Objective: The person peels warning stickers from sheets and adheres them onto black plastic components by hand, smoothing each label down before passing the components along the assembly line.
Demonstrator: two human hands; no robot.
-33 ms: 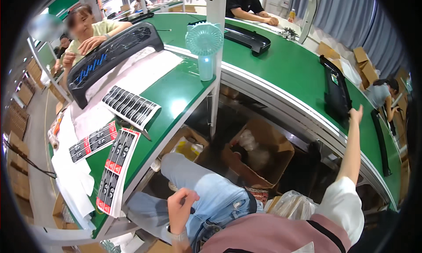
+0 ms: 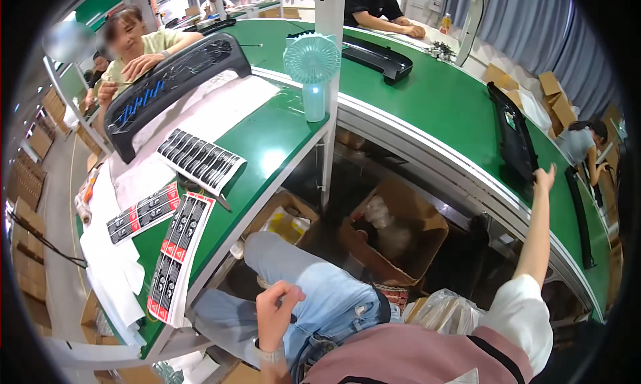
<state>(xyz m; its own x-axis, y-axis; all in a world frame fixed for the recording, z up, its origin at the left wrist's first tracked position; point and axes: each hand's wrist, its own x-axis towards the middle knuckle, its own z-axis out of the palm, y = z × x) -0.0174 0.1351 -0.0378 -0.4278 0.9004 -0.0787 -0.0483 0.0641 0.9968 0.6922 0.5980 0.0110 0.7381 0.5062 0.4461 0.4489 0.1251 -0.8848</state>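
Observation:
My right hand (image 2: pixel 545 178) reaches far out to the right over the green conveyor belt. Its fingers close on the near end of a long black plastic panel (image 2: pixel 513 133), which lies lengthwise on the belt. My left hand (image 2: pixel 275 316) hovers over my lap, its fingers curled in; whether something small is inside them is hidden. On the green bench to my left lie a sheet of black labels (image 2: pixel 201 162) and red-and-black label sheets (image 2: pixel 175 257). Behind them, a larger black panel (image 2: pixel 177 83) with blue strips stands tilted near a co-worker's hands.
A turquoise handheld fan (image 2: pixel 312 67) stands at the bench corner, beside a white post (image 2: pixel 330 10). More black panels (image 2: pixel 377 58) lie along the belt, one slim panel (image 2: pixel 579 217) at the far right. Below stands an open cardboard box (image 2: pixel 400 264). Several co-workers sit around.
My right hand has shifted slightly, its raised finger coming down toward the panel's end. My left hand stays nearly in place.

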